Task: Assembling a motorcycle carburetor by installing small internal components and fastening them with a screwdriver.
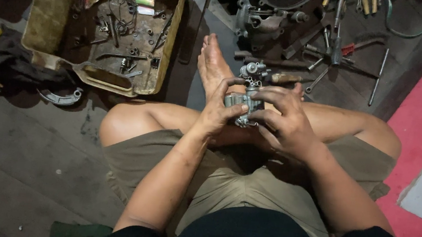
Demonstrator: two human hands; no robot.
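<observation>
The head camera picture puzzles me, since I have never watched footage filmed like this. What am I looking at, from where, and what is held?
The camera sits on a person's head and looks down, so you see their own arms and folded legs as they sit on a dark floor. Both bare hands hold one small grey metal engine part, likely a carburettor: the left hand grips its side, the right hand wraps the other side. Upper left is a worn yellowish tray of small metal bits. Upper right lie loose hand tools beside a larger engine piece. A curved metal piece lies below the tray.
</observation>
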